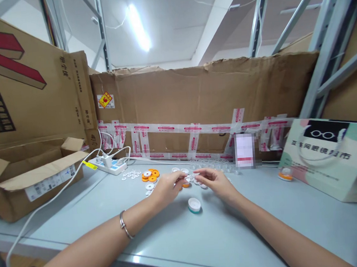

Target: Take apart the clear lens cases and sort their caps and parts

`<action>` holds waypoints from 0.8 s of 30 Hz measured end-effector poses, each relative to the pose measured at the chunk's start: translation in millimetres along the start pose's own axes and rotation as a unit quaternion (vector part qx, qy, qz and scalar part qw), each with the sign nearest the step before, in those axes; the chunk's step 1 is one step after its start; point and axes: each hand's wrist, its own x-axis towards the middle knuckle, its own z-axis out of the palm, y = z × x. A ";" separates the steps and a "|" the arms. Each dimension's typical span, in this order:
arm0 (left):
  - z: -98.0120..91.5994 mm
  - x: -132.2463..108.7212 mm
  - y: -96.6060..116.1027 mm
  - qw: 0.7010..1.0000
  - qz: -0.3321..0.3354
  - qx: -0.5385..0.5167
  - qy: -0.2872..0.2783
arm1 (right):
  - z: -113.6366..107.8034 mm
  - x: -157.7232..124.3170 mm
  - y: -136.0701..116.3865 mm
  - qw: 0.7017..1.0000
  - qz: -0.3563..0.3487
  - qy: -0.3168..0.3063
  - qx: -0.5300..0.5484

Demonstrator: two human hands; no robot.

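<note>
My left hand [166, 187], with a metal bangle on its wrist, is closed in a pinch over the middle of the table. Whatever lies between its fingertips is too small to make out. Just beyond those fingertips shows a small orange piece [186, 185]. Facing it, my right hand [218, 184] has thumb and fingers drawn together near several small white pieces [195, 181]; its fingertips may hold one, but that is unclear. On the near side, between the hands, stands a round white cap with a green base [194, 205]. Orange and white discs [151, 175] lie left of the hands.
Small white parts [131, 175] and a power strip [110, 165] with white cables are at the back left. Clear cups [225, 165] line the back. An open carton [42, 174] stands left; a gift box [328, 160] and an orange-white piece [285, 175] stand right.
</note>
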 end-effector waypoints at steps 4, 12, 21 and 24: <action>4.7 -2.1 3.3 0.997 -0.018 -0.070 -0.029 | 17.0 -7.9 -14.2 0.997 -0.016 -0.056 0.055; -1.4 -2.0 -3.8 0.999 -0.018 -0.021 -0.038 | -63.4 15.9 10.4 0.984 0.070 0.125 -0.106; -6.7 -3.1 -0.3 0.996 0.007 0.044 -0.071 | -102.5 10.7 35.3 0.958 0.199 -0.022 -0.207; -9.2 -1.9 2.0 0.994 0.011 0.027 -0.104 | -101.5 10.8 30.2 0.938 0.192 0.018 -0.290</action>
